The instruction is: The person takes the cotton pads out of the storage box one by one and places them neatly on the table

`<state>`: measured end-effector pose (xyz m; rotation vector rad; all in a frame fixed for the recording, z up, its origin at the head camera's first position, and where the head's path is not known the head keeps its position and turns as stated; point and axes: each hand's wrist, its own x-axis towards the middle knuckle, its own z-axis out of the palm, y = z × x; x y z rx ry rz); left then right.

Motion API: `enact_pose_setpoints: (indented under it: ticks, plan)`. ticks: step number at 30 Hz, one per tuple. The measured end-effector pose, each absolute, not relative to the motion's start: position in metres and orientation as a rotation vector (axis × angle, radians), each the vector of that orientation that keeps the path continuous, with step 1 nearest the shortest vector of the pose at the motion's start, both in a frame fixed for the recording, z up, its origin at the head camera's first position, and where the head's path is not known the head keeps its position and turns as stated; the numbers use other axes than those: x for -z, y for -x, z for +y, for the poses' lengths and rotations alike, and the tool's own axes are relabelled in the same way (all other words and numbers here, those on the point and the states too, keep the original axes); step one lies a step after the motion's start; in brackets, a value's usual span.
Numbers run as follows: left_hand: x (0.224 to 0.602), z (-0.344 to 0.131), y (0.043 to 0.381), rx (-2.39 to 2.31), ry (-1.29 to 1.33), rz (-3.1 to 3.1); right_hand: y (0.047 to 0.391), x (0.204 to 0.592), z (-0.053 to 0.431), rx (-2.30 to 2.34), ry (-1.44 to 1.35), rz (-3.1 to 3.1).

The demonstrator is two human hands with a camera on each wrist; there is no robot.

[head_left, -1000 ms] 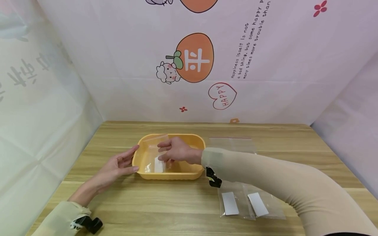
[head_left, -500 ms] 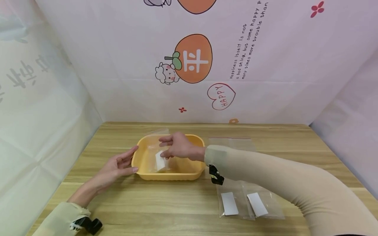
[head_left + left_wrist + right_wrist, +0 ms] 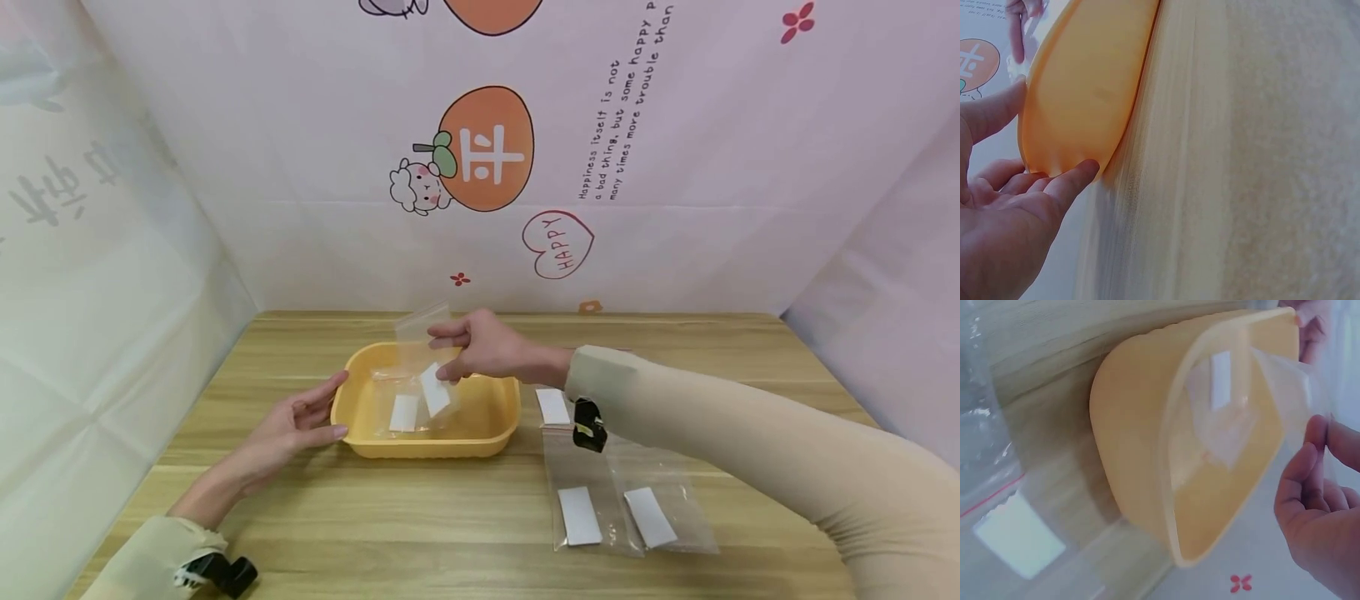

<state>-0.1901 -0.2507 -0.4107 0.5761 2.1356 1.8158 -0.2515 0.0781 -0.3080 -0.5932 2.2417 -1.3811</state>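
My right hand [image 3: 491,343] pinches a clear zip bag [image 3: 423,333] with a white rectangular piece [image 3: 435,390] in it, raised over the yellow plastic bin [image 3: 435,448]. In the right wrist view, thumb and fingertips of the right hand [image 3: 1322,500] meet on the bag's film. Another clear bag with a white piece [image 3: 404,412] lies inside the bin. My left hand [image 3: 288,425] holds the bin's left end, thumb and fingers spread across it; the left wrist view shows the left hand [image 3: 1016,219] against the bin wall [image 3: 1091,81].
Several clear bags, each with a white piece, lie on the wooden table [image 3: 450,525] to the right, including a front bag [image 3: 579,517], its neighbour [image 3: 651,517] and one farther back [image 3: 553,407]. The right forearm partly covers them. Printed cloth [image 3: 337,167] walls the back and sides.
My right hand has risen and moved right, lifting the pinched bag partly out of the bin. The bag left in the bin now shows separately. The left hand has stayed at the bin's end.
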Motion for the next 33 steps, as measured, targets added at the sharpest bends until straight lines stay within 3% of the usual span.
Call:
enact_pose_setpoints:
  ticks: [15,33]
  plan:
    - [0.406,-0.252,0.188,-1.806,-0.525,2.144,0.236,0.278,0.138,1.225,0.629,2.344]
    - [0.408,-0.251,0.19,-1.815,-0.535,2.11,0.205,0.277,0.238,1.26,0.526,2.392]
